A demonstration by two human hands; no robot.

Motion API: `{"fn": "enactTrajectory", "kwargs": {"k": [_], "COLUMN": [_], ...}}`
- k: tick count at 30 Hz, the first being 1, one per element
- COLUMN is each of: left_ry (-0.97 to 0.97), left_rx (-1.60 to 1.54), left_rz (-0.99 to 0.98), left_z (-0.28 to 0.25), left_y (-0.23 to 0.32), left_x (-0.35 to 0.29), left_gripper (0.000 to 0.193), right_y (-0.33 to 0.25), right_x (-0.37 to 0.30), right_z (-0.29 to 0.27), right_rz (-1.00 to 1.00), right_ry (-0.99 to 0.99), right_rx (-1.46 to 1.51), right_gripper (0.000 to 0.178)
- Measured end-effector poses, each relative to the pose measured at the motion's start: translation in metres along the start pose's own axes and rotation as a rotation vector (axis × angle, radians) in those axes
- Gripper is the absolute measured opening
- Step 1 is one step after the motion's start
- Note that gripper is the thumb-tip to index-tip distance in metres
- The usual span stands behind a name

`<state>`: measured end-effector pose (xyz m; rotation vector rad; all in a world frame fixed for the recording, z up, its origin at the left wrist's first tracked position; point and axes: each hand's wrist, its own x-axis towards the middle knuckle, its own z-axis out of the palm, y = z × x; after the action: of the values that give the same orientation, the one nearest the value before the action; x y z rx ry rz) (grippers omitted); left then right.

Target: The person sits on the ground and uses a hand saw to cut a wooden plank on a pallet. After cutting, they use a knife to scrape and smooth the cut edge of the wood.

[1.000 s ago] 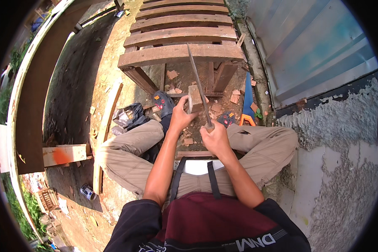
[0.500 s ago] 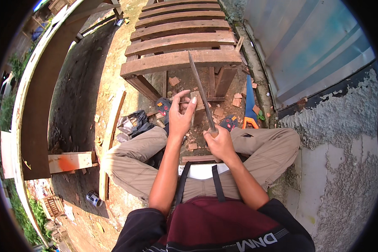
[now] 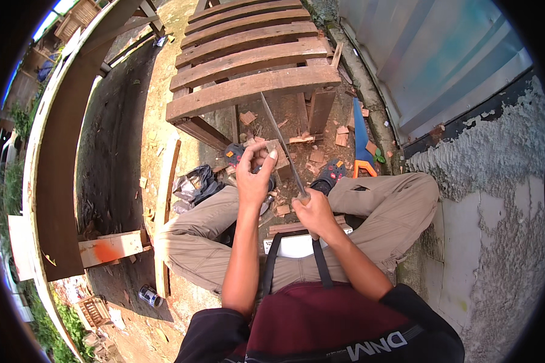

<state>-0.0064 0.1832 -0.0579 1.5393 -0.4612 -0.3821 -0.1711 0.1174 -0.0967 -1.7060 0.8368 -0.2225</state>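
My left hand is closed on a small wood block, pinched between thumb and fingers in front of me. My right hand grips the handle of a machete. Its long, narrow, dark blade points up and away, tip toward the slatted wooden bench. The blade runs close along the block's right side; I cannot tell whether they touch. Between my bent legs, near my lap, lie reddish wood pieces and a white object whose kind I cannot make out.
Ahead stands the slatted wooden bench. A blue-bladed handsaw with an orange handle lies to the right, by a metal panel and rough wall. Wood offcuts, a dark plastic bag, a plank and a can lie around.
The wood block has tilted in my left hand and sits nearer the blade. The machete leans a little more to the left. The whole view has shifted slightly.
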Motion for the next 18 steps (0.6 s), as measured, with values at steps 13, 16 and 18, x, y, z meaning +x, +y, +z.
{"fn": "enactTrajectory", "kwargs": {"k": [13, 16, 18], "left_ry": [0.100, 0.116, 0.161], "left_rx": [-0.022, -0.073, -0.074], "left_rz": [-0.196, -0.269, -0.268], "left_z": [-0.057, -0.059, -0.061], "left_y": [0.010, 0.022, 0.019], "left_x": [-0.047, -0.060, -0.071], "left_gripper": [0.033, 0.037, 0.037], "right_y": [-0.047, -0.034, -0.033], "right_x": [-0.041, -0.046, -0.048], "right_z": [-0.008, 0.000, 0.001], "right_rz": [-0.206, -0.097, -0.086], "right_ry": [-0.066, -0.208, -0.258], "right_rx": [0.156, 0.064, 0.042], "right_gripper": [0.031, 0.027, 0.025]}}
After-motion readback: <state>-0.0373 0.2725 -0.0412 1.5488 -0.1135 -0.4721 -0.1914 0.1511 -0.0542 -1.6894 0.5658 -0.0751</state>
